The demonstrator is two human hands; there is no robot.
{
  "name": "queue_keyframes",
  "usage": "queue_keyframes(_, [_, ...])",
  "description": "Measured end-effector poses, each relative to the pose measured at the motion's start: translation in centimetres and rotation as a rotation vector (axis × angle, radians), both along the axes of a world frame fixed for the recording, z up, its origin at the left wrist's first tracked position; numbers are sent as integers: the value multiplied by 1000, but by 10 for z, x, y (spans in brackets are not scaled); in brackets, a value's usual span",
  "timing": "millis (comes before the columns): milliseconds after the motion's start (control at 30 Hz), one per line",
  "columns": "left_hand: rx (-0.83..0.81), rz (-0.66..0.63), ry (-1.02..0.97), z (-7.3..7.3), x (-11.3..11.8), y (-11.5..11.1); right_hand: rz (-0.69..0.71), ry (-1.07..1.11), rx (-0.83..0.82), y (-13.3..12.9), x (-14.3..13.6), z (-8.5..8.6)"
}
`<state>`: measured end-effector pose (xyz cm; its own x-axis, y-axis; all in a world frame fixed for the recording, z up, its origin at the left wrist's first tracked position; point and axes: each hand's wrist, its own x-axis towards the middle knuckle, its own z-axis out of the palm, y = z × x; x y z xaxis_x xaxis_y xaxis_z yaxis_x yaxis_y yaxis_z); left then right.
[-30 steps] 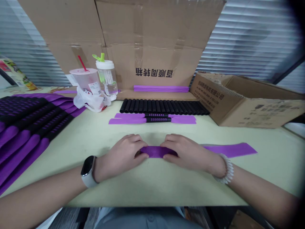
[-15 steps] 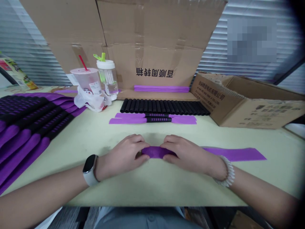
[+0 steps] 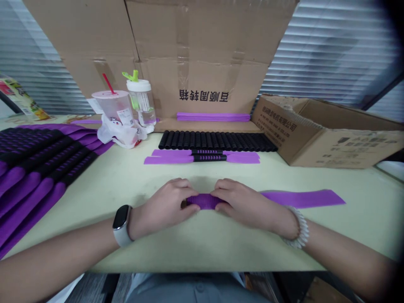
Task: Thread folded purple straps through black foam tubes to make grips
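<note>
Sleeved: two purple strips (image 3: pixel 210 158) mid-counter; a fanned pile (image 3: pixel 41 162) at left. Unused: a row of black sleeves (image 3: pixel 217 141), a flat purple stack (image 3: pixel 213 117) behind. The unsleeved strip (image 3: pixel 306 199) lay across the counter (image 3: pixel 205 248); left hand (image 3: pixel 172 200) and right hand (image 3: pixel 241 201) pinched its gathered stretch, fingers nearly closed. Against half a second earlier, the hands stood slightly closer, the free end further left.

Pale green table (image 3: pixel 202 248), plain purple strap (image 3: pixel 306 198), row of black tubes (image 3: pixel 217 141), black-sleeved purple straps (image 3: pixel 44 187), open cardboard box (image 3: pixel 344 145)
</note>
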<state>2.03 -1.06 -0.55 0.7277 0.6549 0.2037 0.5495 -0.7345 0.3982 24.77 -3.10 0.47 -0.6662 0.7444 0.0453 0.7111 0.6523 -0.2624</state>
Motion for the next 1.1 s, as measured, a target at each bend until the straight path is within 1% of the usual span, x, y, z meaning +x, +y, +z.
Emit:
queue_keyframes(133, [-16,0,6,0,0,0,1,12,-14,0,-1,0])
queue_keyframes(433, [4,7,20,1,1,-4,19,38,4,-1,-5,-1])
queue_keyframes(600, [6,-11,23,0,2,-4,33,53,38,-3,-6,-3])
queue_keyframes(833, [-6,-33,51,-2,2,-4,31,74,17,-3,-7,-5])
queue_keyframes(967, [33,-28,139,5,-2,-2,25,82,11,-4,-7,-3])
queue_keyframes(1100, [33,29,251,20,-17,10,16,46,2,-3,2,4])
